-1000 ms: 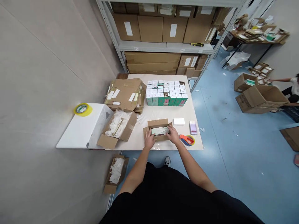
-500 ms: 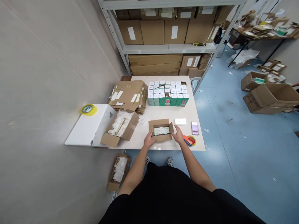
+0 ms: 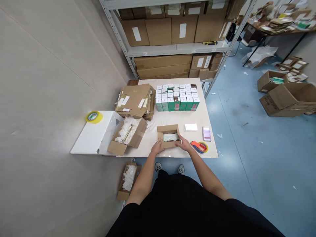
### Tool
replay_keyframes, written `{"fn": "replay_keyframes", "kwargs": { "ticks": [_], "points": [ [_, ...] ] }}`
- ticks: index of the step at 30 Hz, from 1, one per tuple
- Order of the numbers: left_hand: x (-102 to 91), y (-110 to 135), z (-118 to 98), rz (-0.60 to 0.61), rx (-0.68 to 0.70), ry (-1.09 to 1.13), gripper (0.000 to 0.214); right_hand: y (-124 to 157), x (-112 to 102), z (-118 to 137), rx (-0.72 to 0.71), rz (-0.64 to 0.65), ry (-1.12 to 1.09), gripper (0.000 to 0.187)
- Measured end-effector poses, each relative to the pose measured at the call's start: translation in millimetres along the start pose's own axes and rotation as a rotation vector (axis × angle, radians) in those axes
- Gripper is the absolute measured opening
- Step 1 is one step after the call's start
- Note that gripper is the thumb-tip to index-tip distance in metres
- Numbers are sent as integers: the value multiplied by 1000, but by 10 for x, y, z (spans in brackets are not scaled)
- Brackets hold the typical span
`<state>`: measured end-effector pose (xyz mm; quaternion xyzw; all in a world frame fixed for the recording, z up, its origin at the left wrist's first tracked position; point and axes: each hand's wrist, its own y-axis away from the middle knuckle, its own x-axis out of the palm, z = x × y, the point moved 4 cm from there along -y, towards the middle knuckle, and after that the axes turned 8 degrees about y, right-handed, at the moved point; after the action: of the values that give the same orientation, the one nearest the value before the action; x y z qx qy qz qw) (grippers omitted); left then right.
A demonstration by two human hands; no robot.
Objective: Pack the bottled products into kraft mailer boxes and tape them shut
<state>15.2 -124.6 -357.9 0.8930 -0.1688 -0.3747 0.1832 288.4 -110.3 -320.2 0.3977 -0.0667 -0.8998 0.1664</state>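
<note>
A small open cardboard box point(image 3: 168, 129) sits near the front edge of the white table point(image 3: 177, 121), with pale green and white packets inside. My left hand point(image 3: 157, 146) rests against the box's near left flap, fingers curled on it. On the near right flap lies my right hand point(image 3: 184, 143), its fingers bent over the edge. An orange tape dispenser point(image 3: 199, 146) with a yellow tape roll lies just right of my right hand.
Several green-and-white cartons point(image 3: 176, 97) stand in rows at the table's back. Flattened cardboard point(image 3: 134, 100) is stacked at left, beside an open box of white bags point(image 3: 127, 133). A white card point(image 3: 191, 127) and label stack point(image 3: 206, 133) lie right. Shelving point(image 3: 172, 49) stands behind; boxes litter the floor.
Both hands came out of the box's inside and moved back to its near flaps. The camera view shifted slightly.
</note>
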Motion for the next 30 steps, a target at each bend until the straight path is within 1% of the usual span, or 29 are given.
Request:
{"fn": "replay_keyframes", "kwargs": {
  "ticks": [3, 5, 7, 8, 10, 13, 15, 18, 20, 22, 24, 27, 30],
  "points": [
    [-105, -34, 30, 19, -15, 14, 105, -21, 185, 9, -49, 68, 83, 88],
    [-173, -57, 57, 42, -12, 30, 105, -19, 285, -14, -31, 109, 152, 94],
    [-237, -75, 85, 69, -3, 52, 101, -8, 340, -43, 1, 112, 202, 94],
    [-268, -82, 99, 79, -2, 66, 97, -2, 353, -52, 9, 100, 215, 89],
    [-325, -91, 120, 89, -12, 105, 87, 9, 358, -64, 20, 60, 210, 71],
    [-396, -102, 110, 57, -29, 157, 76, 11, 348, -74, 61, -5, 138, 51],
    [-424, -106, 76, 8, -38, 164, 70, -5, 341, -70, 105, -51, 68, 46],
    [-428, -103, 4, -104, -47, 133, 63, -49, 343, -42, 198, -129, -9, 41],
    [-402, -88, -44, -185, -39, 90, 64, -77, 354, -16, 283, -195, -21, 47],
    [-358, -68, -81, -243, -31, 40, 67, -90, 369, 16, 372, -273, 0, 62],
    [-324, -54, -100, -276, -49, -10, 74, -91, 390, 46, 446, -323, 37, 74],
    [-355, -90, -154, -292, -64, -94, 89, -88, 424, 61, 542, -301, 66, 81],
    [-480, -238, -315, -240, 45, -234, 108, -95, 418, 63, 589, -268, 74, 87]
  ]
}}
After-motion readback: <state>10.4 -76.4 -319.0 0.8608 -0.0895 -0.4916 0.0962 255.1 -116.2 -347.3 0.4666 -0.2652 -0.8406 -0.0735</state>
